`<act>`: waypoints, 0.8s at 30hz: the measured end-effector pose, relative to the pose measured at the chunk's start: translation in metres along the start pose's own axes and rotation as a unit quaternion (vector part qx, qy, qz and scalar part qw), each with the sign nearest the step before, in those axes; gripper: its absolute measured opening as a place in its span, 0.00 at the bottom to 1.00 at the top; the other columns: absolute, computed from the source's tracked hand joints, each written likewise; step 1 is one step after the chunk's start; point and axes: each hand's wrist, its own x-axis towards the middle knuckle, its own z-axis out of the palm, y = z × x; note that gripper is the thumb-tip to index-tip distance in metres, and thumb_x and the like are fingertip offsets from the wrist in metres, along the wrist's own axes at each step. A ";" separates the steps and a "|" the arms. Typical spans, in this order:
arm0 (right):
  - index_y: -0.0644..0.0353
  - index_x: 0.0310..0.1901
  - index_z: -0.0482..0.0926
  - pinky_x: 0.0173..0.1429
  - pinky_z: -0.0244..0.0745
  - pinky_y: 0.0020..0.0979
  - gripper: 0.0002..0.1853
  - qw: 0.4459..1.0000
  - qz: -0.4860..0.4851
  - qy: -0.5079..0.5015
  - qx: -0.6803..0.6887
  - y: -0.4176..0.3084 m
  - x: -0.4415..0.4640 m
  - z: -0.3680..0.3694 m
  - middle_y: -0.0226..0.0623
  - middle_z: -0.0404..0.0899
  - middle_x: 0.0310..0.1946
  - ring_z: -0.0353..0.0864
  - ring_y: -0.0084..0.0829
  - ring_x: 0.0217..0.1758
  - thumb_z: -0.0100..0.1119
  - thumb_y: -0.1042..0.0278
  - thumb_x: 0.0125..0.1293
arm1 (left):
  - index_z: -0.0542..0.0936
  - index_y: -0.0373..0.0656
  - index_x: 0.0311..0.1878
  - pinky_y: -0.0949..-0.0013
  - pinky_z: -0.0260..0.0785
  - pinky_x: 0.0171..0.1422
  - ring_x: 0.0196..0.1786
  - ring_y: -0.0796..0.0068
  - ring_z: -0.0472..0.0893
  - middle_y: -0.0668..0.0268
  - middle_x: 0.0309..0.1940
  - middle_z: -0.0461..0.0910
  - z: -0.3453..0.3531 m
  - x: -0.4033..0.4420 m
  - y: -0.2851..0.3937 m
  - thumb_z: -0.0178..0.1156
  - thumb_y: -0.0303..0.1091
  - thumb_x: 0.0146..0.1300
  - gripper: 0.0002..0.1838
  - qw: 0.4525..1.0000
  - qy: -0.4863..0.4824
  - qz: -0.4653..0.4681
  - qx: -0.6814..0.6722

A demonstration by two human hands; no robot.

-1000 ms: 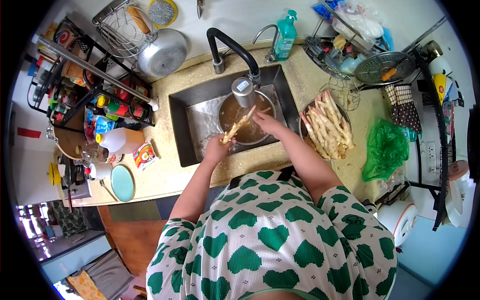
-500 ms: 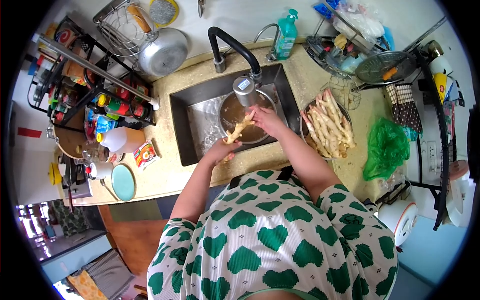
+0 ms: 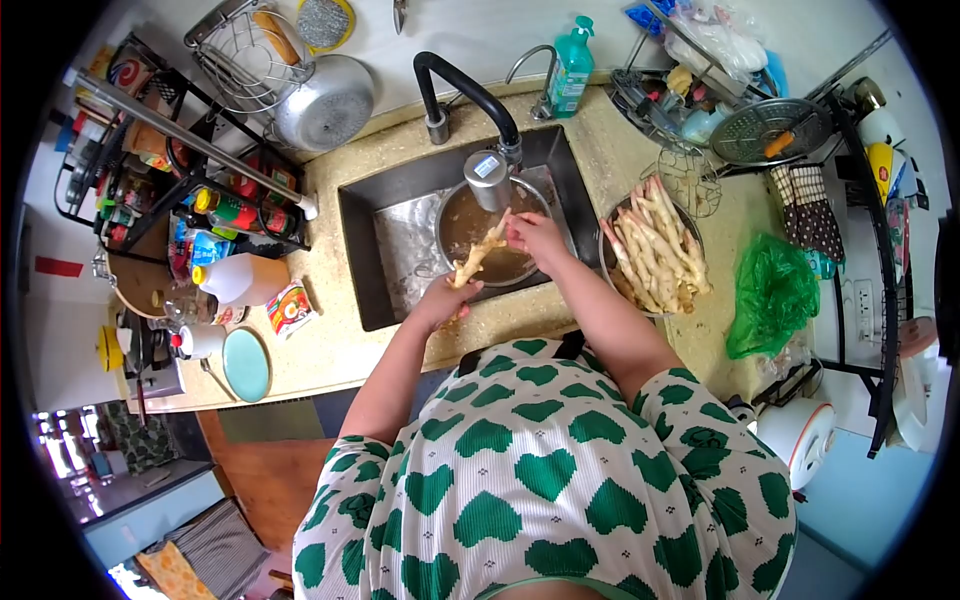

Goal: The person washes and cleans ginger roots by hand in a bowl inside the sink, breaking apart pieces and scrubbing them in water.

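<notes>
On the bench [image 3: 330, 350], the sink [image 3: 398, 238] contains a round pot [image 3: 441, 243] of cloudy brown water [image 3: 464, 222]. A bowl [image 3: 604, 258] to the right is heaped with pink-tipped roots [image 3: 655, 250]. Over the pot's near side, the left hand [image 3: 440, 302] grips a knobbly, pale-yellow root [image 3: 474, 262] slanting far-right; the right hand [image 3: 538, 240] has its fingers pinched together at the root's slim pinkish end.

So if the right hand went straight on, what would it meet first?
The ginger root the right hand seems to touch; beyond, probably the silver faucet head, though depth is unclear.
</notes>
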 end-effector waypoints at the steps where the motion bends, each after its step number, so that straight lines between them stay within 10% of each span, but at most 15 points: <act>1: 0.61 0.43 0.81 0.44 0.79 0.25 0.10 1.000 0.012 -0.005 0.027 -0.001 -0.003 0.002 0.28 0.79 0.34 0.79 0.20 0.36 0.64 0.65 0.67 | 0.77 0.39 0.44 0.77 0.62 0.25 0.20 0.83 0.71 0.71 0.26 0.75 0.000 -0.002 0.002 0.67 0.38 0.63 0.14 1.000 -0.007 -0.006 -0.004; 9: 0.61 0.45 0.81 0.45 0.80 0.26 0.11 0.998 0.031 -0.047 0.028 -0.002 -0.002 -0.006 0.29 0.81 0.35 0.80 0.22 0.37 0.64 0.64 0.67 | 0.75 0.41 0.45 0.75 0.62 0.24 0.18 0.83 0.70 0.73 0.23 0.75 -0.003 -0.011 0.006 0.68 0.39 0.63 0.15 0.985 -0.095 -0.064 -0.131; 19: 0.64 0.50 0.79 0.52 0.81 0.31 0.15 1.000 0.020 -0.019 -0.003 -0.018 -0.014 0.001 0.35 0.81 0.41 0.82 0.28 0.44 0.63 0.64 0.68 | 0.78 0.38 0.41 0.74 0.65 0.24 0.18 0.81 0.74 0.70 0.20 0.75 0.012 -0.007 0.007 0.65 0.38 0.66 0.12 0.982 0.108 0.074 0.137; 24: 0.64 0.53 0.77 0.54 0.81 0.32 0.17 0.999 0.043 -0.027 -0.006 -0.008 -0.005 -0.003 0.38 0.81 0.44 0.82 0.31 0.47 0.62 0.64 0.68 | 0.78 0.38 0.41 0.58 0.73 0.33 0.28 0.61 0.82 0.55 0.33 0.79 0.018 -0.015 0.011 0.66 0.44 0.61 0.18 0.904 0.182 0.157 0.353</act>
